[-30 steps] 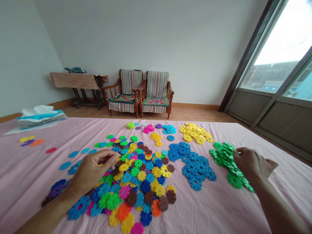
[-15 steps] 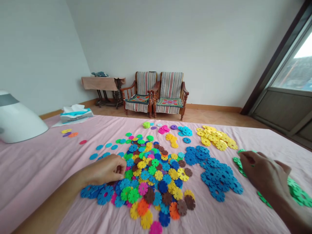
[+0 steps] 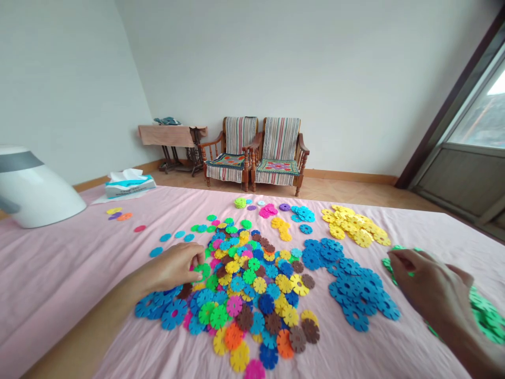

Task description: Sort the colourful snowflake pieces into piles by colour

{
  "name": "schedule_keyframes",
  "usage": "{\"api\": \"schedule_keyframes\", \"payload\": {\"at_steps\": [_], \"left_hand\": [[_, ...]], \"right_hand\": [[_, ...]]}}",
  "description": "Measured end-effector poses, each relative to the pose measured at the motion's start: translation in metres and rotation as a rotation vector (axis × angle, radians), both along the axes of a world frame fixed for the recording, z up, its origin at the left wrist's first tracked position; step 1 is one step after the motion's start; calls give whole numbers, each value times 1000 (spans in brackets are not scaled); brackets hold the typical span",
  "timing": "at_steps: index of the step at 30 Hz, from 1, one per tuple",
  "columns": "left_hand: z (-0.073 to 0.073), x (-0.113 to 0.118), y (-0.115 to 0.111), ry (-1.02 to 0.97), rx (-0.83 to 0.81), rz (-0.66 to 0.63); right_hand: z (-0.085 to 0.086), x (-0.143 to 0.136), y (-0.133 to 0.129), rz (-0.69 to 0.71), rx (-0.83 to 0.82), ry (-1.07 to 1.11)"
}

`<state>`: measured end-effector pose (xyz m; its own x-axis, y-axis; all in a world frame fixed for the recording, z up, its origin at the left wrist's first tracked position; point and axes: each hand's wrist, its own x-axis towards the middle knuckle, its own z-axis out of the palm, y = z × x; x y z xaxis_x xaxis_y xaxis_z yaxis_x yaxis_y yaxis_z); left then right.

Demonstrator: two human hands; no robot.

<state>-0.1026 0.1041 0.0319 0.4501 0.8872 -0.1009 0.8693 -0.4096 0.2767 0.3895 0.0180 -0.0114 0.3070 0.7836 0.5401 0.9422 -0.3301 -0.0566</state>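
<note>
Left hand (image 3: 173, 268) at nine o'clock of the multicoloured heap of notched plastic discs (image 3: 249, 277), fingers curled at a bright-green round disc (image 3: 203, 270)! Right hand (image 3: 430, 284), three o'clock, bunched over green notched plastic discs (image 3: 487, 313); either grip, can't tell!

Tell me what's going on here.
A person's left hand is at the left edge of a mixed pile of discs, by a green disc; its grip is unclear. The right hand is over the green pile. The blue pile lies between those piles, the yellow pile farther back.
</note>
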Motion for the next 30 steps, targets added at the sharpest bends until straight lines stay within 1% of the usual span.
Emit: {"api": "schedule_keyframes", "payload": {"at_steps": [4,10,13,16,19,22,27,30], "left_hand": [[-1,0,-2,47,9,-6],[2,3,-3,-6,-42,-3],[1,2,-1,-112,-85,11],[0,6,0,-311,-116,35],[-2,22,-5,-569,-180,70],[-7,47,-16,-770,-258,89],[-22,87,-46,-950,-338,85],[-25,103,-63,-955,-369,35]], "right_hand": [[-1,0,0,0,14,-23],[1,-7,0,23,30,-25],[3,-14,0,43,27,-14],[3,-24,1,101,37,27],[3,-39,1,213,67,82],[5,-63,-1,378,75,136],[8,-122,-14,732,15,284],[10,-154,-24,871,-17,384]]}}
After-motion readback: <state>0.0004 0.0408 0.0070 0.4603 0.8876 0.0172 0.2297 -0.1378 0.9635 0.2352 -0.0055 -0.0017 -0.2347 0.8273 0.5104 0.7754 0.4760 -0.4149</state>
